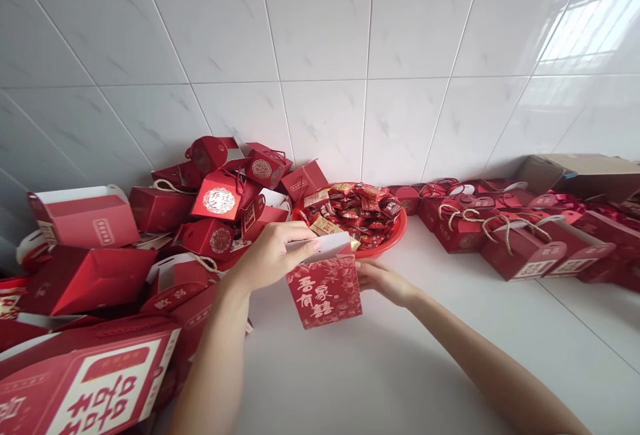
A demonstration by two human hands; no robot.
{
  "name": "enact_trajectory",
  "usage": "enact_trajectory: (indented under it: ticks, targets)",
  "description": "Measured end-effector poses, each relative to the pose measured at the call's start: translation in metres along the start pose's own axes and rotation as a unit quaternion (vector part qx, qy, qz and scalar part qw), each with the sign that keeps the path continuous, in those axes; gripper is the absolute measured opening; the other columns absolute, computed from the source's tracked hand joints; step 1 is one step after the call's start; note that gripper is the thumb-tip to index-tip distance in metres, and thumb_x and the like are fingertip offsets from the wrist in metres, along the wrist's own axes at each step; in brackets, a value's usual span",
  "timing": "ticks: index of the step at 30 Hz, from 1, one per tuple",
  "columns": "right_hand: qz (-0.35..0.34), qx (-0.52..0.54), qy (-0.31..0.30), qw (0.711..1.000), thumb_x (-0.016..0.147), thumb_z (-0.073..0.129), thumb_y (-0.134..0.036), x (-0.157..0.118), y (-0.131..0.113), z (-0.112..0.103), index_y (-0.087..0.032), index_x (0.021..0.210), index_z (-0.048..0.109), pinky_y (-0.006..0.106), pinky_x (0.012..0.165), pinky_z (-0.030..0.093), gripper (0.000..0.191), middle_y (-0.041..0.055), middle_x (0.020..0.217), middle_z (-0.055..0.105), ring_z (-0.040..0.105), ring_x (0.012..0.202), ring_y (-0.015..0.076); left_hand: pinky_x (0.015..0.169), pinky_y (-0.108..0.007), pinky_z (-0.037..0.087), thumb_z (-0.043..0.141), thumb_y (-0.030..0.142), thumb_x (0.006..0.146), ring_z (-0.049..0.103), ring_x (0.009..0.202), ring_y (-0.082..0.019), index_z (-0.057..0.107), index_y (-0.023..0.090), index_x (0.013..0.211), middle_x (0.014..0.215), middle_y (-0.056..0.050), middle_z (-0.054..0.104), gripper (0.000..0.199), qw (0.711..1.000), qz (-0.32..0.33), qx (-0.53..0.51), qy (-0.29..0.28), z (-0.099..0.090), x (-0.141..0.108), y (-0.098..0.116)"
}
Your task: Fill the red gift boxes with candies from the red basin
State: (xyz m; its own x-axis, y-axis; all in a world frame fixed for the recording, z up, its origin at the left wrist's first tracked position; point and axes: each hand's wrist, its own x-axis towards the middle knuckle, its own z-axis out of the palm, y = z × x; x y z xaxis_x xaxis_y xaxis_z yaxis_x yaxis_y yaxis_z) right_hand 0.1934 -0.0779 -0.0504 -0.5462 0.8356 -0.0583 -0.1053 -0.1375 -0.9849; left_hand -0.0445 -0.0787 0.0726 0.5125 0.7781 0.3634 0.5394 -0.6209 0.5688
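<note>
A red patterned box with white characters hangs between my hands above the pale surface, its top flap raised and showing a white inside. My left hand is closed on its upper left edge. The fingers of my right hand reach behind the box's right side, with their tips hidden; whether they grip it I cannot tell. Just behind the box sits a red basin full of red-wrapped candies, with a few gold packets among them.
Many red boxes are piled at the left, reaching the near edge. Several red boxes with rope handles stand in rows at the right, near a brown cardboard box. A tiled wall rises behind.
</note>
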Motion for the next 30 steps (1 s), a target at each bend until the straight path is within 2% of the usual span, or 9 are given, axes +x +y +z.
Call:
enact_trajectory:
  ticks: [2,5,8,13,16,18,21,26,30]
  targets:
    - [-0.03,-0.163,0.029,0.986,0.09,0.054,-0.065,-0.008,-0.018,0.0,-0.018,0.097,0.073,0.034,0.076,0.053,0.051,0.0061,0.094,0.075,0.068,0.086,0.0229,0.063,-0.026,0.045,0.054,0.039,0.095,0.057,0.068,-0.016,0.066,0.019,0.07,0.07,-0.001,0.064,0.034,1.0,0.01,0.007,0.0,0.001,0.0,0.0]
    - [-0.056,-0.382,0.113,0.916,0.096,0.05,-0.051,-0.023,-0.041,0.002,-0.02,0.097,0.073,0.031,0.07,0.051,0.038,0.0055,0.091,0.076,0.068,0.081,0.0215,0.064,-0.026,0.044,0.054,0.035,0.095,0.056,0.067,-0.015,0.067,0.019,0.069,0.07,-0.001,0.06,0.034,0.999,0.027,0.024,0.012,0.003,-0.001,-0.002]
    - [-0.067,-0.484,0.133,0.862,0.092,0.058,-0.036,-0.034,-0.059,0.003,-0.021,0.095,0.074,0.029,0.066,0.049,0.022,0.0069,0.09,0.076,0.067,0.075,0.0202,0.065,-0.025,0.044,0.054,0.032,0.095,0.056,0.068,-0.014,0.07,0.019,0.073,0.074,-0.001,0.06,0.031,0.999,0.028,0.034,-0.002,0.005,-0.002,-0.001]
    - [-0.13,-0.43,0.059,0.891,0.093,0.06,-0.045,-0.033,-0.078,0.004,-0.017,0.098,0.072,0.024,0.057,0.043,0.03,0.0033,0.075,0.068,0.057,0.062,0.0133,0.063,-0.026,0.04,0.052,0.035,0.097,0.052,0.065,-0.012,0.071,0.019,0.07,0.076,-0.001,0.056,0.037,0.996,0.022,0.055,-0.064,0.02,0.002,0.006]
    - [-0.137,-0.425,0.062,0.893,0.094,0.058,-0.046,-0.027,-0.078,0.005,-0.017,0.08,0.065,0.022,0.05,0.032,0.034,-0.0018,0.062,0.054,0.041,0.054,0.0092,0.062,-0.026,0.037,0.052,0.035,0.098,0.05,0.064,-0.013,0.07,0.018,0.067,0.073,0.0,0.054,0.04,0.993,0.034,0.069,-0.092,0.033,0.006,0.009]
    - [-0.144,-0.423,0.052,0.893,0.096,0.054,-0.046,-0.023,-0.075,0.005,-0.018,0.063,0.052,0.023,0.049,0.027,0.043,-0.0042,0.056,0.042,0.031,0.053,0.0081,0.062,-0.027,0.035,0.053,0.035,0.097,0.049,0.064,-0.013,0.069,0.017,0.065,0.072,0.0,0.054,0.04,0.99,0.035,0.063,-0.117,0.038,0.008,0.008]
    - [-0.134,-0.401,0.021,0.906,0.096,0.053,-0.048,-0.021,-0.07,0.003,-0.019,0.058,0.038,0.023,0.049,0.025,0.05,-0.0057,0.056,0.03,0.026,0.053,0.0077,0.061,-0.027,0.035,0.053,0.04,0.097,0.05,0.063,-0.014,0.07,0.016,0.069,0.069,-0.001,0.057,0.041,0.985,0.022,0.013,-0.169,0.041,0.011,0.004]
    - [-0.097,-0.372,-0.006,0.923,0.093,0.055,-0.054,-0.024,-0.072,-0.004,-0.019,0.056,0.039,0.022,0.045,0.027,0.053,-0.005,0.053,0.034,0.035,0.048,0.0072,0.067,-0.026,0.038,0.05,0.042,0.099,0.055,0.075,-0.018,0.076,0.017,0.096,0.079,-0.002,0.066,0.036,0.981,0.008,-0.04,-0.189,0.037,0.011,0.003]
    - [-0.053,-0.334,-0.063,0.939,0.091,0.057,-0.057,-0.019,-0.07,-0.012,-0.02,0.056,0.04,0.021,0.045,0.035,0.054,-0.005,0.05,0.038,0.05,0.047,0.0096,0.063,-0.025,0.035,0.05,0.036,0.097,0.05,0.068,-0.016,0.07,0.018,0.104,0.072,0.001,0.061,0.028,0.979,-0.047,-0.04,-0.195,0.038,0.011,0.002]
